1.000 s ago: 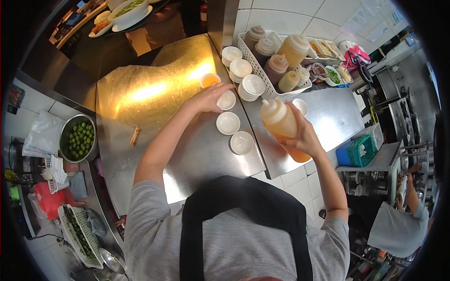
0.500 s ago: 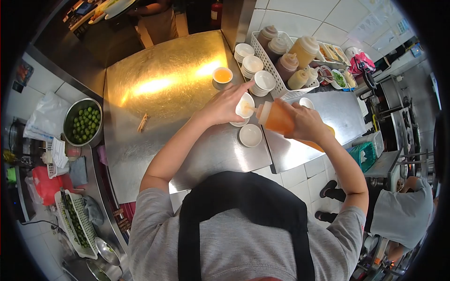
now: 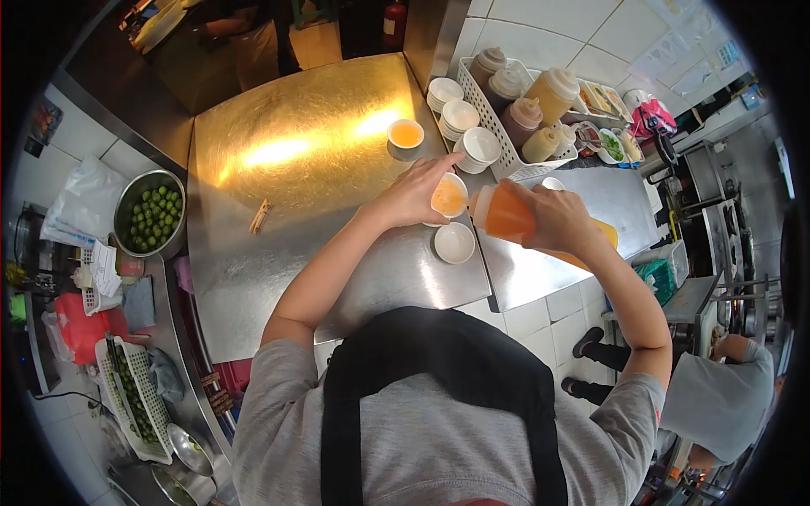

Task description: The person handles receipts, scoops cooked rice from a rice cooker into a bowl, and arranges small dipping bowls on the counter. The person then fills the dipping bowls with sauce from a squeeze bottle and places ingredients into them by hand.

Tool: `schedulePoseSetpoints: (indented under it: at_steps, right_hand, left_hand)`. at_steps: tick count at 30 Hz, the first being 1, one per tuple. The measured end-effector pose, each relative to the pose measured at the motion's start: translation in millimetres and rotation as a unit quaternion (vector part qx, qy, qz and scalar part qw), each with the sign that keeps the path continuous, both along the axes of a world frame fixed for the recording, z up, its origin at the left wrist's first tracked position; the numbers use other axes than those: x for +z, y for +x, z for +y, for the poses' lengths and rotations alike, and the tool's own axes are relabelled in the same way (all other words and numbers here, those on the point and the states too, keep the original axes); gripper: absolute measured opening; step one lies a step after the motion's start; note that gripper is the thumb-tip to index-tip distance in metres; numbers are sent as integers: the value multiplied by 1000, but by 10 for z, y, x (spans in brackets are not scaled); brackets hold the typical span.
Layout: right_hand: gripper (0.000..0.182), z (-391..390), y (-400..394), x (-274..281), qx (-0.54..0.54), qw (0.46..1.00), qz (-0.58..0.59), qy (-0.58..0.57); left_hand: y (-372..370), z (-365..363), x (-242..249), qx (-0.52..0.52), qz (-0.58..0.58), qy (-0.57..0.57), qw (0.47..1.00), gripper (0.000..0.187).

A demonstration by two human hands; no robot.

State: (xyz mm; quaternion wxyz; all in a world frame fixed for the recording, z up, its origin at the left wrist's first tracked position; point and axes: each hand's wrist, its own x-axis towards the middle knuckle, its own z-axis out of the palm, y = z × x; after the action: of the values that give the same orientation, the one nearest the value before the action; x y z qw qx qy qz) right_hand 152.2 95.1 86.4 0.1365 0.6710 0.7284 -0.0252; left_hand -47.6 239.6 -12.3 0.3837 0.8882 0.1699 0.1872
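Item: squeeze bottle of orange sauce — soft-walled, judged moderately heavy and possibly slick; best gripped round mid-body. Right hand wrapped it, nozzle tipped toward 9 o'clock into small cup. Left hand pinched that light, rigid cup over the worktop; empty cup at 6 o'clock.

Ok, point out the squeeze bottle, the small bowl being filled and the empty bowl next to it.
squeeze bottle (image 3: 506,215), head view, orange body.
filled bowl (image 3: 449,197), head view, sauce surface.
empty bowl (image 3: 454,242), head view, white inside.
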Motion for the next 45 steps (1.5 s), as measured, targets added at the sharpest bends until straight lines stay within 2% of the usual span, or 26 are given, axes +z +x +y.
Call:
schedulePoseSetpoints:
  at_steps: [4, 6, 19, 27, 31, 33, 36, 45]
  right_hand:
    - [85, 1, 30, -46, 8, 1000, 13, 23]
    - [88, 19, 15, -32, -27, 999, 27, -5]
    - [92, 104, 114, -176, -60, 991, 115, -29]
    - [101, 212, 279, -481, -75, 948, 308, -35]
    - [100, 239, 310, -551, -76, 945, 314, -55]
    - [100, 245, 309, -578, -59, 956, 279, -72]
    - [100, 244, 333, -656, -33, 961, 268, -65]
    - [99, 295, 287, -637, -60, 958, 261, -101]
  left_hand:
    - [19, 6, -23, 1, -9, -8, 1000, 97]
    - [23, 16, -27, 0, -1, -18, 1000, 98]
    - [-17, 138, -65, 19, -6, -69, 997, 98]
    - [-20, 300, -149, 44, -31, -80, 995, 99]
    - [-60, 435, -275, 74, -30, -55, 995, 97]
    - [-103, 513, -344, 114, -10, -27, 993, 96]
    - [-185, 596, -432, 143, -10, -37, 989, 95]
    - [-255, 618, -653, 141, -2, -68, 988, 92]
